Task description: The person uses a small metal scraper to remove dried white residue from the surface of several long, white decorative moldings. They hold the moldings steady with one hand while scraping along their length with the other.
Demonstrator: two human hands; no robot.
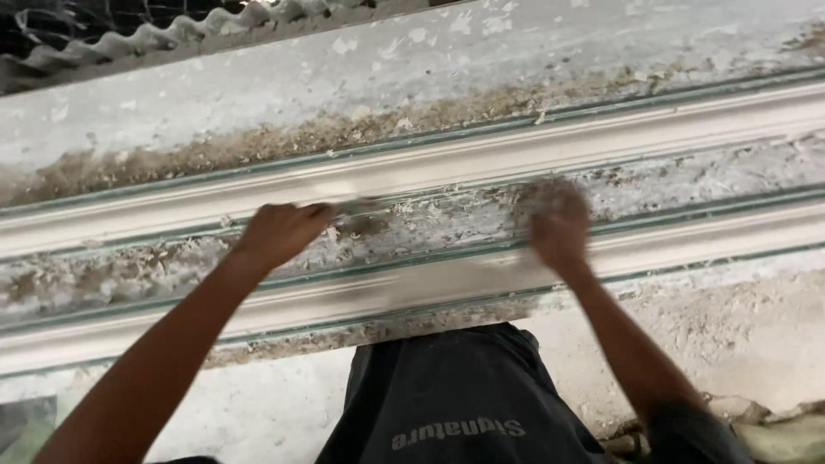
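Note:
Two long white plaster mouldings run across a work surface: a far one (516, 155) and a near one (412, 288). Between them lies a dirty strip (155, 266) covered in plaster crumbs. My left hand (282, 232) is closed at the near edge of the far moulding; a thin flat tool seems to stick out of it to the right, but blur hides its shape. My right hand (559, 225) is blurred by motion and rests over the strip and the near moulding's upper edge; whether it holds anything cannot be made out.
A grey slab (258, 94) with brown debris lies beyond the mouldings, and a corrugated sheet edge (172, 34) sits at the top left. My dark trousers (455, 395) are below. Plaster-dusted floor (739, 335) spreads to the right.

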